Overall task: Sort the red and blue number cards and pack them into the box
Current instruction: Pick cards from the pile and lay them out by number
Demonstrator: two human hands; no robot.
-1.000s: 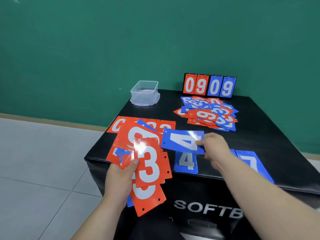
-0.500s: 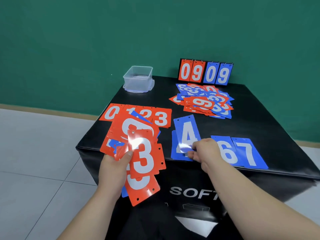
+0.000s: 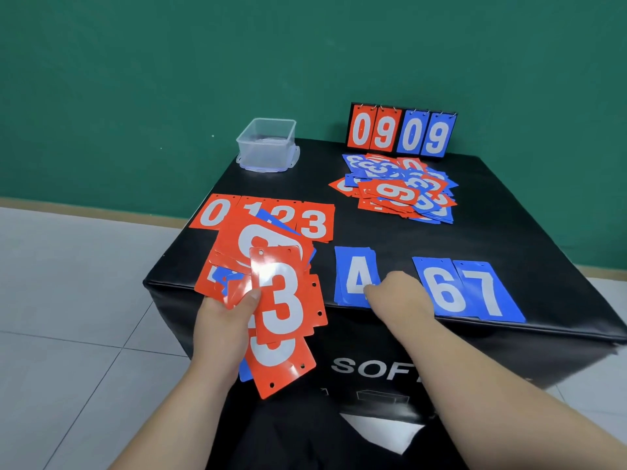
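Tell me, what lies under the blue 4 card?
Under the blue 4 card, edges of more blue cards show; their numbers are covered. The right hand rests on its corner.

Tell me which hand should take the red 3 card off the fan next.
Probably the right hand: it rests empty at the blue 4 card, while the left hand is gripping the fan under the red 3 card.

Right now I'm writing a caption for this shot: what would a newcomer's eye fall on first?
Probably the fan of red and blue cards in the left hand at the near left, a red 3 on top. Next, the right hand resting on the blue 4 card, beside the blue 6 and blue 7. At the back stands a scoreboard reading 09 09.
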